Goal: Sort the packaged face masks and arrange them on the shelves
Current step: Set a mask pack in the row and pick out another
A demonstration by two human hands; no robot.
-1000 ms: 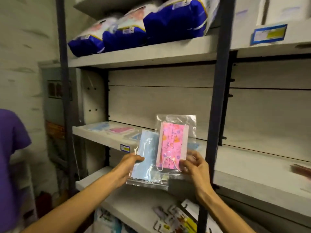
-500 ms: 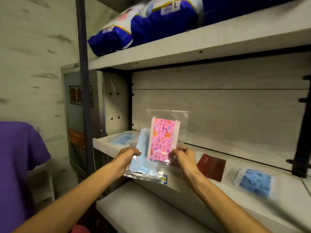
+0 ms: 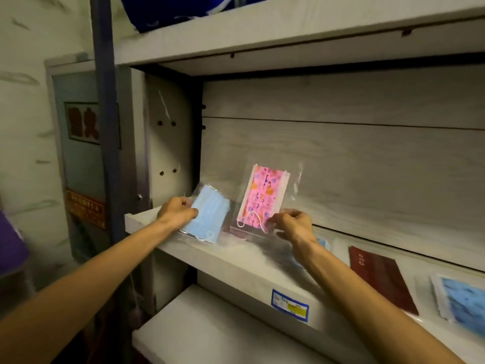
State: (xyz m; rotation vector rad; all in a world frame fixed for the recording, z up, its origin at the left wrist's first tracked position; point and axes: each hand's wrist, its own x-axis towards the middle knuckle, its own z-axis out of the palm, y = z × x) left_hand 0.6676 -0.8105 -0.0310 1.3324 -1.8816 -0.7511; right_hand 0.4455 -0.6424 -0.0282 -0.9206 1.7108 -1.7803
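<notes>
My left hand (image 3: 177, 211) grips a light blue mask in a clear bag (image 3: 207, 216), tilted and low over the left end of the middle shelf (image 3: 236, 261). My right hand (image 3: 291, 224) pinches the bottom edge of a pink patterned mask in a clear bag (image 3: 263, 198) and holds it upright above the same shelf, to the right of the blue one. The two bags are apart. A dark red pack (image 3: 380, 277) and a blue patterned mask bag (image 3: 462, 300) lie flat on the shelf further right.
An upper shelf (image 3: 262, 35) with a blue package (image 3: 157, 19) hangs close overhead. A lower shelf (image 3: 210, 332) juts out below. A dark metal post (image 3: 105, 127) stands at the left, with a grey cabinet door behind it. A purple sleeve (image 3: 10, 245) shows at the far left edge.
Both hands have moved forward and apart, so the two bags no longer overlap. The blue mask has dropped toward the left end of the shelf; the view has come closer.
</notes>
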